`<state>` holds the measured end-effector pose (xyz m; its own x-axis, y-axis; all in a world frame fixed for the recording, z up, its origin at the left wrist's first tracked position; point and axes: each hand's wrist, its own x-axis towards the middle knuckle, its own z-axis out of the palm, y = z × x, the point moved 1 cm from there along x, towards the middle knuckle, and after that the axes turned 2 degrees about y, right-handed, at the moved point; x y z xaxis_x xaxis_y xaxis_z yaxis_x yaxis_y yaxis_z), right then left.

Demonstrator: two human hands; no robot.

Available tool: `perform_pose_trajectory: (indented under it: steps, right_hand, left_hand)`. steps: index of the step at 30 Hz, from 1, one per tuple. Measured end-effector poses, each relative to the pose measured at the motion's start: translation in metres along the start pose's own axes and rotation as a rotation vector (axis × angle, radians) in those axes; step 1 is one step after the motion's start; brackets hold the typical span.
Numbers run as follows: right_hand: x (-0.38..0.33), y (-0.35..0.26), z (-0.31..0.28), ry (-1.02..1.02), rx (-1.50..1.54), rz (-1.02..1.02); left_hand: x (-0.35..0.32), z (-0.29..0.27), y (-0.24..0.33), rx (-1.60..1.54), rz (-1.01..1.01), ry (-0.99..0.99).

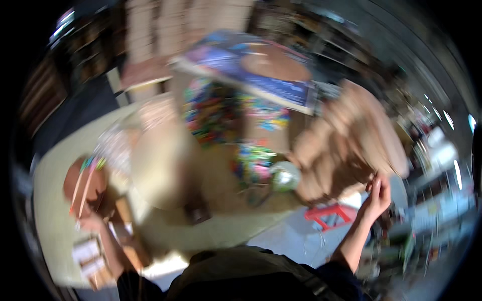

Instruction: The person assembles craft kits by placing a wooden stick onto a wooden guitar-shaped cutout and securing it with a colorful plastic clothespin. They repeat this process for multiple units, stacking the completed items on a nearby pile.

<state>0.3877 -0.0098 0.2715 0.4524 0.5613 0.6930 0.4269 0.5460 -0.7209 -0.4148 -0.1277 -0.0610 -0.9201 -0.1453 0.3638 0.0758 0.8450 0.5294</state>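
Note:
Motion blur smears much of the head view. At the far left, my left hand is closed around the lower end of a couple of thin pinkish sticks with green, blue and pink tips. Behind the sticks lies a round brown piece. Out to the right, my right hand has its fingers pinched together at the lower edge of a large brown cardboard-like heap. Whatever those fingers hold is too small or blurred to name.
Piles of small multicoloured pieces lie mid-table beside a shiny round container. A blue printed box or bag stands behind them. A pale blurred shape rises left of centre. Small cartons sit near left; a red stool stands right.

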Motion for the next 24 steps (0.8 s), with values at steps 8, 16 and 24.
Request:
perform_pose_trajectory:
  steps: [8,16,24]
  right_hand:
    - [0.217,0.058,-0.089,0.046,-0.965,-0.037]
    - [0.233,0.07,-0.097,-0.315,-0.551,0.621]
    - [0.271,0.04,-0.132,-0.141,-0.623,0.212]
  left_hand:
    - [-0.335,-0.261,0.318,-1.331,1.311,-0.968]
    - [-0.504,-0.444,0.43,-1.628,2.141,-0.703]
    - [-0.538,-0.45,0.44,-1.617,2.16,-0.753]
